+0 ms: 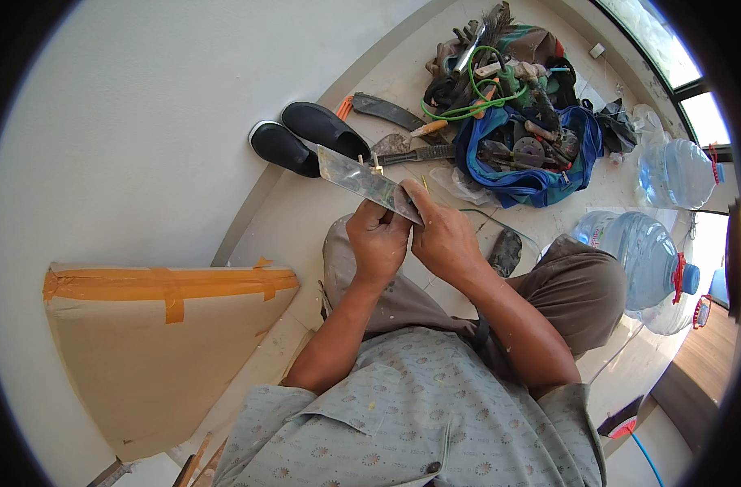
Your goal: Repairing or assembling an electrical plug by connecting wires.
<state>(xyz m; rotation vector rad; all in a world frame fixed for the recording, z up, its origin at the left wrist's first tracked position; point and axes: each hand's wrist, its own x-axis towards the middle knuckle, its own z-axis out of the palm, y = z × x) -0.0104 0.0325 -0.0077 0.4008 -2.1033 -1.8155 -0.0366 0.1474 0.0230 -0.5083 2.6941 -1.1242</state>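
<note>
In front of my lap I hold a flat, thin metal plate [352, 178], smeared and shiny, shaped like a trowel blade. Small brass-coloured posts [376, 169] stick up from its upper edge. My left hand [378, 242] is closed on the plate's lower side, fingers curled beneath it. My right hand [446, 234] grips its right end, thumb and fingers pressed around the edge. The plate slants, its free end pointing up and left toward a pair of black slip-on shoes [317, 130].
Beyond my hands lies a blue tool bag [498, 188] full of dirty tools, with a green cord [473, 81] over more tools. Large water bottles [634, 252] stand at right. A taped cardboard panel [155, 349] leans on the left wall. A dark, worn object [506, 252] lies near my right knee.
</note>
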